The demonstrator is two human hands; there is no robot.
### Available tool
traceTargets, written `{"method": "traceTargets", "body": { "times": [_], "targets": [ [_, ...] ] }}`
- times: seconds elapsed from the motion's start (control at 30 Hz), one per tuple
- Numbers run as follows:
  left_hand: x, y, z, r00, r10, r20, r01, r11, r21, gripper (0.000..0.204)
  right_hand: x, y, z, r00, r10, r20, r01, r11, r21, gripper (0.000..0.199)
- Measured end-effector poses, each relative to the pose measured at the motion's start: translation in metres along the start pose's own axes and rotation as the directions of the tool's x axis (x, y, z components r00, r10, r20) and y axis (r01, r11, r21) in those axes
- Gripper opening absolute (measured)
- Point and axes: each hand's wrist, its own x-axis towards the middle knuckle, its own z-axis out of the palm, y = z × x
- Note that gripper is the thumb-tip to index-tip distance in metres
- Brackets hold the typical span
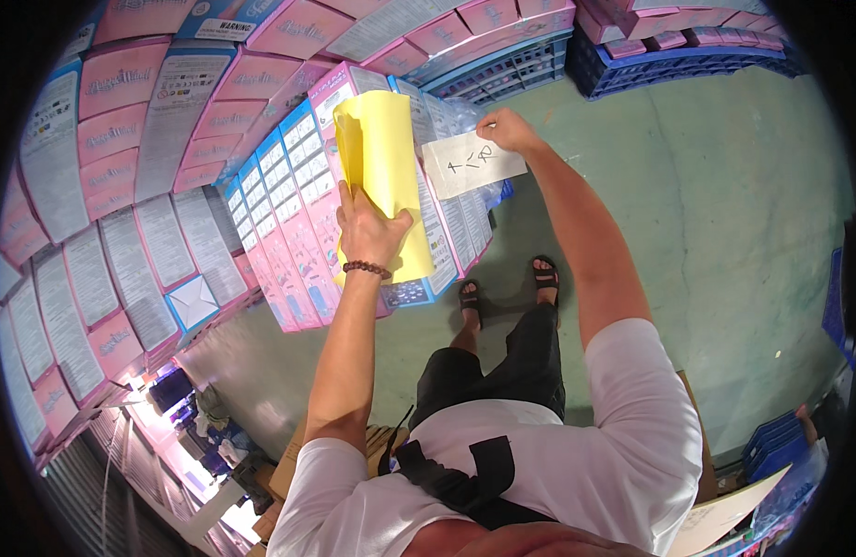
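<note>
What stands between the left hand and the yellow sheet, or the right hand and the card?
Nothing visible in either case. The left hand lies directly on the curved yellow sheet; the right hand already pinches the handwritten card. The pink-and-blue cartons are behind the sheet.

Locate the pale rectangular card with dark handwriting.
In the head view, the pale rectangular card is above and slightly right of centre, held by the person's right hand, just right of the curled yellow sheet.
</note>
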Motion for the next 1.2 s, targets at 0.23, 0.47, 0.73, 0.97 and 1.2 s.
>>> {"method": "traceTargets", "body": {
  "times": [0.23,0.47,0.73,0.97,1.2],
  "targets": [
    [-0.004,0.0,0.001,0.995,0.034,-0.09,-0.029,0.998,0.051,0.081,0.005,0.007,-0.005,1.0,-0.026,0.015,0.026,1.0,-0.012,0.019],
    [-0.005,0.0,0.003,0.992,0.045,-0.117,-0.038,0.998,0.059,0.08,0.004,0.017,-0.008,0.996,0.031,0.081,-0.037,0.997,0.069,0.018],
    [-0.005,0.0,0.002,0.995,0.025,-0.1,-0.022,0.999,0.035,0.079,0.003,-0.021,-0.013,0.999,0.047,0.016,-0.043,0.98,-0.194,0.02],
    [-0.005,-0.001,0.002,0.996,0.027,-0.09,-0.023,0.999,0.036,0.081,0.019,-0.06,-0.011,0.993,0.118,-0.025,-0.12,0.957,-0.263,0.022],
    [-0.006,0.002,0.0,0.996,0.02,-0.091,-0.017,0.999,0.04,0.082,0.0,-0.07,-0.004,0.974,0.072,0.213,0.003,0.943,-0.334,0.032]
  ]
}}
